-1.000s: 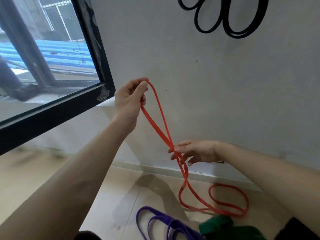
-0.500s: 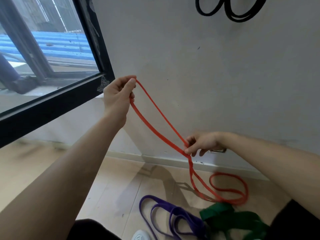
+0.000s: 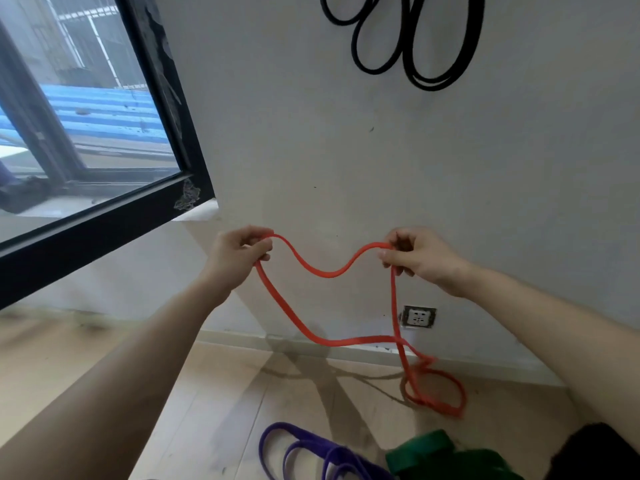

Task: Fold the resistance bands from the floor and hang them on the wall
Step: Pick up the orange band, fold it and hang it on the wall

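Both hands are raised in front of the grey wall (image 3: 346,168), level with each other at mid-frame.

Left hand (image 3: 239,259), centre-left: we record the fingers curled round the orange band (image 3: 325,274), with the thumb laid over it. The grip is closed on the band.

Right hand (image 3: 420,259), centre-right: thumb and fingertips pinch the same band, and the other fingers are tucked under. This grip is also closed on the band.

Orange band:
- A slack span sags in a shallow dip between the two hands.
- From the left hand a strand runs down and to the right, toward the skirting board.
- From the right hand a strand drops almost straight, passing just left of the wall socket (image 3: 419,317).
- The two strands cross low and right of centre.
- Below the crossing the remainder loops at the wooden floor (image 3: 214,410), lower right. Blur there stops us counting the turns.

Other bands:
- The purple band (image 3: 304,452) lies in loops on the floor at bottom centre, cut by the lower edge.
- The green band (image 3: 424,451) is just beside it on the right. We cannot tell whether they touch.
- The black bands (image 3: 415,76) hang against the wall at top centre-right, their tops beyond the frame.

A black-framed window (image 3: 166,98) fills the upper left.
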### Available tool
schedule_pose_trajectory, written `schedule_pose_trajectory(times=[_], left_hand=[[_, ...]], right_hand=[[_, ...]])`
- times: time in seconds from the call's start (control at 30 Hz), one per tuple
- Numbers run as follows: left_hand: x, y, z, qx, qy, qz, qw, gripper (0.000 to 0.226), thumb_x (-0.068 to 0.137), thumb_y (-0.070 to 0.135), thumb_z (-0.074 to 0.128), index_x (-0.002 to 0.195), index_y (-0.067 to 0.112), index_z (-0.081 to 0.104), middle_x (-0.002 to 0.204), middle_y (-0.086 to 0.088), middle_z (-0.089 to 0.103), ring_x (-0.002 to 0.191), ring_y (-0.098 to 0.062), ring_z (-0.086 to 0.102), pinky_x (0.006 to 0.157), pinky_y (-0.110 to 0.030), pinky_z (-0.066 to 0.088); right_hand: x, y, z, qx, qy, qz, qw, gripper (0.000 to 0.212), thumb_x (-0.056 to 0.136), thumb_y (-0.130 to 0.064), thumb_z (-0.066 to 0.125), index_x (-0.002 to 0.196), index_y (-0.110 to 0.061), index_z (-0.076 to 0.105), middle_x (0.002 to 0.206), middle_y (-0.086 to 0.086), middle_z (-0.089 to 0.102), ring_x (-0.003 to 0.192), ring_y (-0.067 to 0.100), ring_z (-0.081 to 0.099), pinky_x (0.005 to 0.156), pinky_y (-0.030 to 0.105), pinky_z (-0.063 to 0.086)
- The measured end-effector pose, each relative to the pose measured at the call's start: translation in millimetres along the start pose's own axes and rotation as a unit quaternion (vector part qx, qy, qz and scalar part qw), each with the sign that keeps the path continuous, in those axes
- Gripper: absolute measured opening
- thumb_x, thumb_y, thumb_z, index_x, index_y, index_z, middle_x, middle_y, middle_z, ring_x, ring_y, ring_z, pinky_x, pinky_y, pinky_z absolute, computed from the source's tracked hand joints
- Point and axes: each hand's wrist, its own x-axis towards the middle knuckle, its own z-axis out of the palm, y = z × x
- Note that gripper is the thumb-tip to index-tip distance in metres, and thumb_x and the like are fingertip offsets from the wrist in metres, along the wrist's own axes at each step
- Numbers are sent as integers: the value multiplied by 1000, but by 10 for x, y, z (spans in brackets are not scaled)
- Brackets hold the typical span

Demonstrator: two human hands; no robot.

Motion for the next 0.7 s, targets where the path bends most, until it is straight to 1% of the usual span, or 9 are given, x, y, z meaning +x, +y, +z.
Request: schedule_pose_trajectory(times=[0.07,0.17,0.23,0.27,0.33,0.4,0.47,0.53,0.7], left_hand=[[9,-40,57,65,-28,18,997,15,95,8,68,107,15,73,87,-6,72,76,-17,69,73,-22,52],[29,-173,129,169,-105,15,980,13,90,10,73,95,23,74,87,-1,73,80,-16,66,84,-34,55],[6,-247,219,245,-181,7,952,14,90,12,75,94,26,73,96,-1,75,88,-15,67,94,-40,55],[-24,-242,281,245,-209,2,947,14,90,12,74,99,23,73,101,-3,75,93,-17,68,98,-41,54],[-90,-151,429,169,-225,-1,960,19,91,13,74,109,17,73,106,-4,75,101,-17,70,101,-38,53],[-165,48,589,47,-223,-2,974,21,92,18,73,113,22,72,111,1,75,104,-10,69,99,-32,53],[-237,257,745,-34,-252,-2,967,29,94,25,71,123,27,68,119,7,73,111,-5,67,96,-28,52],[-318,407,887,-62,-289,8,955,35,95,29,69,130,27,64,125,11,71,118,-6,64,99,-29,52],[-451,495,1092,-62,-309,16,949,31,96,26,68,126,23,66,121,8,73,116,-8,66,105,-35,51]], right_hand=[[-3,-120,-48,27,46,-26,998,9,92,-13,70,86,-6,69,72,6,71,56,12,58,52,23,42],[-46,-313,-142,67,96,-49,992,14,93,-14,70,86,-2,70,71,7,71,53,13,56,49,23,41],[-77,-403,-176,69,105,-53,991,16,92,-15,71,86,0,71,71,9,71,53,15,55,48,23,42],[-92,-436,-170,71,103,-54,991,15,91,-14,72,86,0,71,70,9,70,53,15,55,48,23,42],[-116,-479,-127,67,86,-56,992,9,89,-10,73,85,-2,72,66,8,68,50,14,54,46,22,41],[-144,-519,-68,53,67,-63,994,6,89,-8,73,83,-6,72,66,7,68,49,13,55,46,21,42],[-172,-575,-34,53,52,-78,994,5,89,-7,73,84,-8,72,70,9,69,51,14,58,48,22,44],[-193,-633,-30,69,44,-97,992,4,88,-5,73,85,-8,73,72,9,70,54,16,60,49,24,45],[-199,-695,-79,128,48,-128,982,3,85,-6,75,85,-8,73,70,8,68,56,19,62,53,27,48]])
